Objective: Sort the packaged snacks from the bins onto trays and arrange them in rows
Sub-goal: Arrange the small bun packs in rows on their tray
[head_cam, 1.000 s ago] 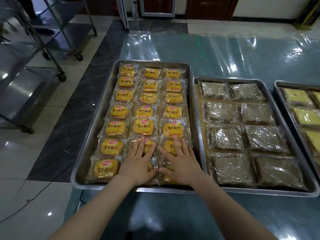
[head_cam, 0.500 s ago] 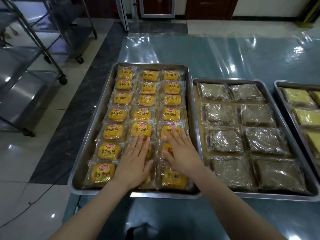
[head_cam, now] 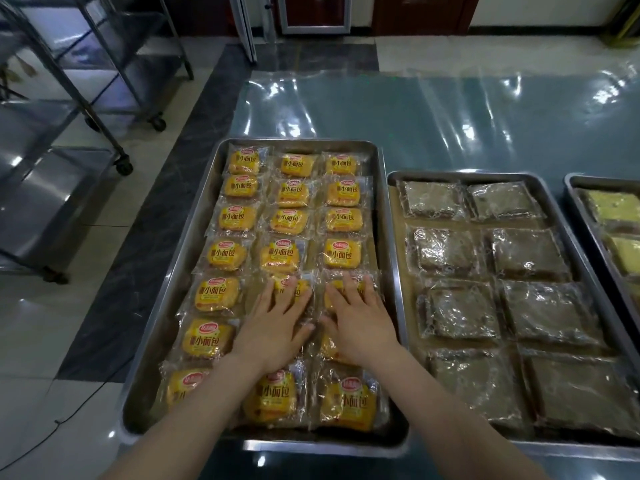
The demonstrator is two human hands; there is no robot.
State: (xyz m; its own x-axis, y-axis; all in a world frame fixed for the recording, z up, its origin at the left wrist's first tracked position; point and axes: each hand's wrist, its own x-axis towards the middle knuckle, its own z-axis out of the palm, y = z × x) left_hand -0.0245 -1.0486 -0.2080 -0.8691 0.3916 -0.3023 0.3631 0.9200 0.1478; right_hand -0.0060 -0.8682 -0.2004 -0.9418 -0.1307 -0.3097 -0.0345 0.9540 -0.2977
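Observation:
A steel tray [head_cam: 197,216] holds three columns of small yellow bread packets [head_cam: 284,252] in rows. My left hand [head_cam: 275,323] lies flat, fingers spread, on the middle column's packets. Beside it my right hand [head_cam: 360,318] lies flat on the right column's packets. Neither hand grips anything; both press down on the wrappers. Two yellow packets [head_cam: 348,403] lie nearer to me than the hands. A second steel tray [head_cam: 393,202] to the right holds brown packets [head_cam: 446,251] in two columns. At the right edge, a third tray [head_cam: 575,192] holds pale yellow-green packets [head_cam: 614,206].
The trays stand on a table [head_cam: 433,123] covered in shiny clear plastic. Wheeled steel racks [head_cam: 86,109] stand on the tiled floor at the left. A dark cable [head_cam: 69,417] runs over the floor near the table's left corner.
Both hands have slid farther away along the yellow tray, from the nearest rows up by about two rows. The view has tilted down a little.

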